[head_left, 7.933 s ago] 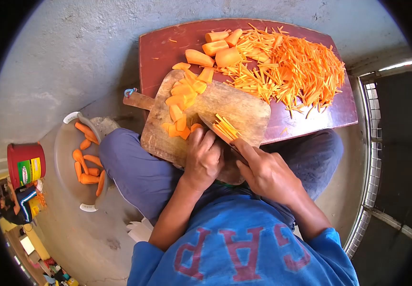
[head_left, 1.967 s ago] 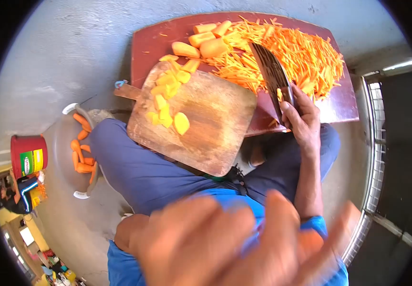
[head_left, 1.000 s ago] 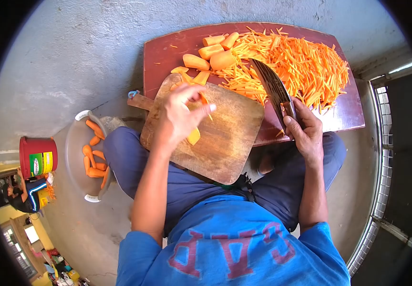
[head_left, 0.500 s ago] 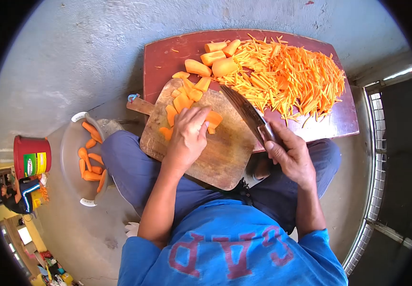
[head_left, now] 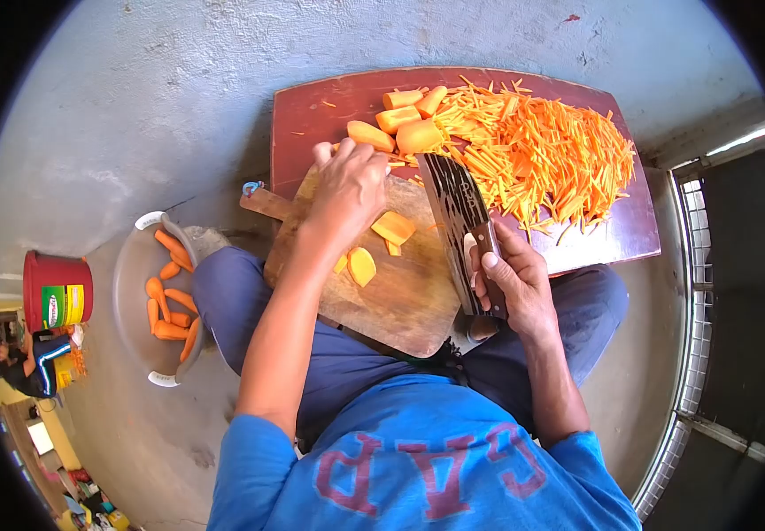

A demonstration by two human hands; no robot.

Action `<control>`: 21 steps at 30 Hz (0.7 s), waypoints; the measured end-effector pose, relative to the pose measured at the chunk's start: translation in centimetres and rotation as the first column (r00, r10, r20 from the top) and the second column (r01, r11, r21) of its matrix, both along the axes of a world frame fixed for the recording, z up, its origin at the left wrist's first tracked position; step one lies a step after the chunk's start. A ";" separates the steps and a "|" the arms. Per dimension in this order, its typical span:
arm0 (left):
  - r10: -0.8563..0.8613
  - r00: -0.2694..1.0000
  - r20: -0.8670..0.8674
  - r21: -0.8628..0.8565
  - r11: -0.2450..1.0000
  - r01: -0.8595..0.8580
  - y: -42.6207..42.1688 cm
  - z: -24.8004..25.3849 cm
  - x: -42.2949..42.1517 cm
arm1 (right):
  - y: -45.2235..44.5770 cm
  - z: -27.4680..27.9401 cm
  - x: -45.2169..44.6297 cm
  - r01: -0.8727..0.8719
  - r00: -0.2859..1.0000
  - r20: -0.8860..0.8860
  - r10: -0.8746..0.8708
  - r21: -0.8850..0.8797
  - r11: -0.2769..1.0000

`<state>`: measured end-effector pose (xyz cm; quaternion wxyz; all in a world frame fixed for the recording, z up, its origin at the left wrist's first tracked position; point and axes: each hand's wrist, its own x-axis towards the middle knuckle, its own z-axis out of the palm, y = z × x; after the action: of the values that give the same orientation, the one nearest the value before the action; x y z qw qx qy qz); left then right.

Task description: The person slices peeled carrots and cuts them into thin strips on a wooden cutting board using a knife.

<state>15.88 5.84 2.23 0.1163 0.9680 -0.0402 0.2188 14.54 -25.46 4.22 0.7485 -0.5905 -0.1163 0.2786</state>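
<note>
My left hand (head_left: 347,190) reaches over the upper left of the wooden cutting board (head_left: 400,305), its fingers bent down; what they touch is hidden beneath them. Below it on the board lie a few carrot slices (head_left: 362,265). In my right hand (head_left: 520,283) is a broad dark-bladed knife (head_left: 458,203), gripped by its brown handle over the board's right side, blade pointing up and away. Behind the board, thick carrot pieces (head_left: 418,136) and a large heap of carrot strips (head_left: 560,146) rest on the red table (head_left: 312,111).
At the left, a basin (head_left: 130,341) holding several whole carrots (head_left: 170,331) stands on the floor. Beyond it are a red bucket (head_left: 46,283) and another person (head_left: 33,358). A blue-grey wall (head_left: 161,97) rises behind the table; a metal grille (head_left: 697,221) runs along the right.
My left hand has moved up and away from the middle of the board, uncovering slices there. The knife has turned more upright, its broad face now showing, and sits slightly lower.
</note>
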 end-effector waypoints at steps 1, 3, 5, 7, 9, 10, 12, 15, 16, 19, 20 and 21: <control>0.003 1.000 0.019 -0.021 1.000 -0.002 -0.3 1.1 -0.8 | -0.1 -0.1 0.0 -0.003 1.000 -0.004 0.003 0.002 1.000; -0.026 0.990 -0.136 -0.281 0.959 -0.014 -0.7 3.0 -2.9 | -0.2 0.0 -0.2 0.019 1.000 -0.019 -0.019 -0.010 1.000; -0.173 0.905 -0.389 -0.588 0.802 -0.100 -0.5 4.0 -4.7 | -0.3 -0.1 -0.3 0.024 0.999 -0.020 -0.025 -0.009 1.000; -0.138 0.941 -0.309 -0.459 0.888 -0.021 -0.8 1.1 -5.6 | -0.5 -0.6 0.1 0.007 1.000 -0.007 -0.007 0.006 1.000; -0.015 0.976 -0.218 -0.197 0.980 -0.029 -2.2 0.5 -6.5 | -0.6 -0.5 0.2 -0.018 1.000 0.017 0.018 -0.029 0.999; 0.019 0.961 -0.277 -0.235 0.968 -0.087 -2.9 0.4 -7.0 | -0.7 -0.5 0.0 -0.024 0.999 0.027 0.025 -0.049 0.998; -0.007 0.979 -0.204 -0.326 0.943 -0.061 -3.7 0.3 -7.8 | -0.9 0.3 -0.6 -0.041 0.998 0.047 0.050 -0.183 0.982; -0.013 0.988 -0.156 -0.361 0.932 -0.045 -4.7 0.0 -8.4 | -1.0 1.4 -0.8 -0.089 0.986 0.098 0.132 -0.359 0.929; -0.010 0.988 -0.153 -0.355 0.934 -0.045 -4.9 -0.1 -8.5 | -0.6 2.2 -0.9 -0.091 0.978 0.133 0.163 -0.431 0.898; -0.018 0.982 -0.189 -0.332 0.942 -0.047 -4.9 -0.4 -8.6 | 0.7 4.1 -0.8 -0.019 0.870 0.390 0.301 -0.584 0.812; -0.016 0.986 -0.168 -0.333 0.942 -0.041 -5.0 -0.8 -8.7 | 1.0 4.6 -0.5 0.001 0.824 0.454 0.339 -0.599 0.801; -0.016 0.990 -0.143 -0.337 0.941 -0.034 -5.1 -1.1 -8.7 | 1.3 4.9 -0.1 0.024 0.769 0.516 0.377 -0.613 0.790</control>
<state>7.15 0.73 1.14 0.2823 0.9471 0.0109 0.1526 14.40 -24.14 9.09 0.4172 -0.8347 -0.3189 0.1660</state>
